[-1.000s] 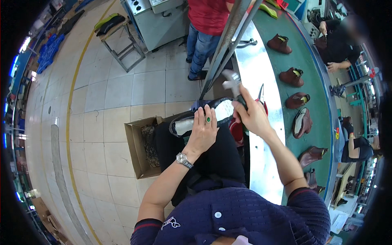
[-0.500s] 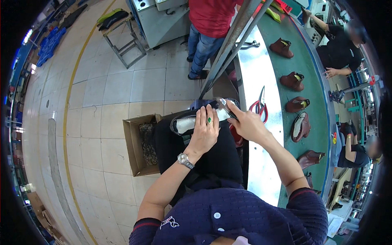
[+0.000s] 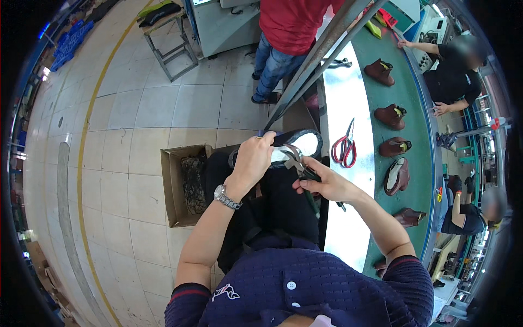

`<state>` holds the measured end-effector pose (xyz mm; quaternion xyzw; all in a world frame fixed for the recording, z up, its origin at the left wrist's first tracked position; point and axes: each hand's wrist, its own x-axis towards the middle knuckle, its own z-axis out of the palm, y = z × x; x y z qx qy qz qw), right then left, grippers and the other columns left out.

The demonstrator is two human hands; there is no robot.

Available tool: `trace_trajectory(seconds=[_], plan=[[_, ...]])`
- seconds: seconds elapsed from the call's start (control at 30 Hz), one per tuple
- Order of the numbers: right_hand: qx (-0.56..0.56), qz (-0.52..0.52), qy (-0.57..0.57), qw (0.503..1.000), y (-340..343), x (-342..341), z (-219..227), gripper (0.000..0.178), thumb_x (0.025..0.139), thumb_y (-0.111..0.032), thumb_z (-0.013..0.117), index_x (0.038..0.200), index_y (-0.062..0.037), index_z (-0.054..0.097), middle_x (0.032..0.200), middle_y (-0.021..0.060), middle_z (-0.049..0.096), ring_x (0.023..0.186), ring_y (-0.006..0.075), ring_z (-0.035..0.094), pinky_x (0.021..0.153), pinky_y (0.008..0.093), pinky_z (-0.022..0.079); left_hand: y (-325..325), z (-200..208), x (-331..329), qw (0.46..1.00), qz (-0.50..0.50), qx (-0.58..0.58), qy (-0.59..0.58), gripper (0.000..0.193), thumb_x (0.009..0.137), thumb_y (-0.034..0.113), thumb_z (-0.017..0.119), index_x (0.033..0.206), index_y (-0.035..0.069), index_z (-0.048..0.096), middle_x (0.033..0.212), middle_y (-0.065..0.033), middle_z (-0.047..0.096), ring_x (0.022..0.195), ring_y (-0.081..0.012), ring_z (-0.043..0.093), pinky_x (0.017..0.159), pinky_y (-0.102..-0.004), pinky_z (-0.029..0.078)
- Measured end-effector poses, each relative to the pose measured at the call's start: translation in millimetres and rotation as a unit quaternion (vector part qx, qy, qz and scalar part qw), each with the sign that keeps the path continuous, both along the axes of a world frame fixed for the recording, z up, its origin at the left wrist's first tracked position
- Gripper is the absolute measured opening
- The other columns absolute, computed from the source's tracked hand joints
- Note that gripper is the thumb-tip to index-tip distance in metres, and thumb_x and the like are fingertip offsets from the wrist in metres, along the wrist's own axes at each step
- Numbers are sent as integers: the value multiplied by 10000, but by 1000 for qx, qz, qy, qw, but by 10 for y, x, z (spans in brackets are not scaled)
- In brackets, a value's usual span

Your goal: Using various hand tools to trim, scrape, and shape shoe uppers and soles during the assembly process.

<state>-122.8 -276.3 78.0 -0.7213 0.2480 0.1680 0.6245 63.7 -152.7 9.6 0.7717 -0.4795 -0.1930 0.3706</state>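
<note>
- Since the earlier frame, the left hand (image 3: 253,161) has gone from lying flat across the sole to curling around one end, and the right hand (image 3: 329,182) has brought its tool down to the near edge of the work.
- Head view: a black shoe (image 3: 306,143) lies across the person's lap, white sole facing up, partly hidden by the left hand.
- Left hand: clasped over the shoe's left end; the thumb's exact hold is hard to make out. A metal watch (image 3: 219,192) circles that wrist.
- Right hand: fingers wrapped around a pair of pincers (image 3: 295,162), dark handles spread, metal head over the shoe's near edge — whether it pinches the material, I cannot tell.
- Just beyond the right hand, red-handled scissors (image 3: 344,151) rest on a shiny metal strip (image 3: 348,218); farther up that strip lies another pair of pliers (image 3: 339,64).
- Right of the strip, brown boots (image 3: 390,116) stand in a row along a green belt (image 3: 370,191) — one brown shoe (image 3: 397,175) among them shows its pale underside.
- Left of the lap, an open cardboard box (image 3: 170,188) on the tiled floor (image 3: 147,196) holds a dark bundle (image 3: 193,185).
- Ahead, a person in a red top (image 3: 291,24) stands beside a slanting metal post (image 3: 318,60).
</note>
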Motion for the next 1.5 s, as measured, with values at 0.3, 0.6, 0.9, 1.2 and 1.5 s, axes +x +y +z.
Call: trace_trajectory(seconds=[0.3, 0.6, 0.9, 1.2, 1.5], plan=[[-99, -1, 22, 995, 172, 107, -112, 531, 999, -120, 475, 1466, -61, 231, 711, 87, 603, 599, 163, 613, 578, 302, 530, 121, 51, -294, 959, -27, 25, -281, 618, 735, 71, 698, 1281, -102, 467, 1276, -242, 498, 1233, -376, 427, 1099, -441, 314], [-374, 206, 46, 903, -23, 267, 353, 572, 923, -87, 563, 1440, -63, 321, 679, 210, 636, 648, 391, 653, 610, 450, 508, 186, -261, -449, 893, -24, 33, -448, 605, 776, 52, 533, 1307, -205, 398, 1275, -371, 466, 1190, -453, 464, 1081, -509, 338], [-536, 100, -3, 838, 30, 316, -92, 669, 913, -119, 566, 1502, -122, 247, 637, 195, 627, 591, 375, 644, 541, 469, 501, 171, -228, -461, 851, -43, 78, -517, 567, 831, 110, 476, 1311, -187, 422, 1301, -377, 461, 1224, -480, 464, 1101, -528, 325], [-535, 70, -10, 842, 45, 264, -180, 666, 921, -103, 561, 1491, -83, 217, 633, 225, 612, 569, 389, 629, 517, 464, 478, 195, -260, -450, 851, -32, 53, -522, 511, 834, 85, 492, 1275, -171, 465, 1288, -318, 479, 1258, -466, 449, 1099, -500, 353], [-552, 77, -17, 830, 262, 327, -285, 702, 911, -126, 563, 1517, -147, 209, 626, 197, 631, 564, 364, 647, 523, 442, 504, 206, -283, -420, 867, -36, -2, -497, 472, 825, 55, 511, 1233, -180, 485, 1239, -315, 491, 1227, -481, 475, 1075, -510, 389]])
